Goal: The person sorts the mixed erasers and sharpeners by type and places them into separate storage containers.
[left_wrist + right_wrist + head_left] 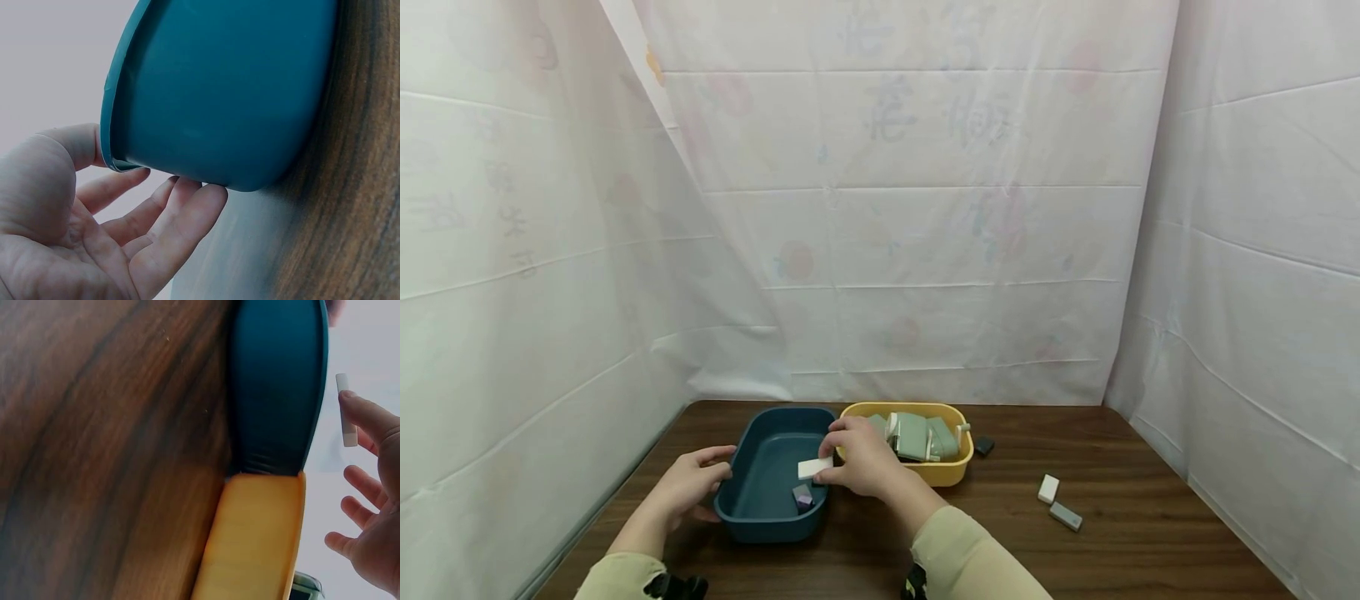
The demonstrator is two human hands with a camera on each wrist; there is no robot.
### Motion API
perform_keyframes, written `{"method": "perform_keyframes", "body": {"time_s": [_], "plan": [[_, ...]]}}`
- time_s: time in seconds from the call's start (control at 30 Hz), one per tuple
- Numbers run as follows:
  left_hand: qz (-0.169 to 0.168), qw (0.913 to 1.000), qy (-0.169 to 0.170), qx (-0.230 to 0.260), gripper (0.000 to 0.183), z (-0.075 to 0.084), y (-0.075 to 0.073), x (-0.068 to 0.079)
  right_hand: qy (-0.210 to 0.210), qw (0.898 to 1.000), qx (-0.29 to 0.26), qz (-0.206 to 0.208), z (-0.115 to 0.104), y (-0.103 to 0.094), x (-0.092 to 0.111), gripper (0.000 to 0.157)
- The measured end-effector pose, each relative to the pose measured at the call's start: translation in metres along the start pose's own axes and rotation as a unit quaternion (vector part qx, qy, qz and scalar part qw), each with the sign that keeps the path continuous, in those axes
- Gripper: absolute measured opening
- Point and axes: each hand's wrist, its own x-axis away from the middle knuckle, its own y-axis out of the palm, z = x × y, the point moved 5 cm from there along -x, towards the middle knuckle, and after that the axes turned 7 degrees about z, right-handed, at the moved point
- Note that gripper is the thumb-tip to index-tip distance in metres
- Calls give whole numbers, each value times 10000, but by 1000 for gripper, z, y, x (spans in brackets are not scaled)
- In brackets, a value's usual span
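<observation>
My right hand (867,457) pinches a small white rectangular block (812,468) between thumb and fingertips, over the right side of a dark blue plastic bin (760,529). In the right wrist view the block (347,428) looks thin and pale, and the other fingers are spread apart from it. A small grey-and-purple block (802,498) lies inside the bin near its front right. My left hand (688,483) holds the bin's left side. Its thumb (81,142) passes behind the rim, while its fingertips touch the outer wall.
Right behind my right hand stands a yellow bin (946,475) holding several pale green items (913,435). Beside it lies a small black block (983,447). Farther right on the wooden table (985,542) are a white block (1048,488) and a grey block (1066,517).
</observation>
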Motion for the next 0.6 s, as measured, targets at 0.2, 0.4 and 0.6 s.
{"method": "perform_keyframes", "body": {"time_s": [0.2,0.4,0.6], "plan": [[20,10000,-2,-8,58,0,0,0,-31,10000,15,-55,-7,7,-2,17],[-1,10000,-16,-10,58,-1,-1,-1,129,9997,-95,-184,-12,13,-3,15],[-12,10000,-24,18,58,-2,-1,-1,103,9995,-174,-230,-13,14,-2,17]]}}
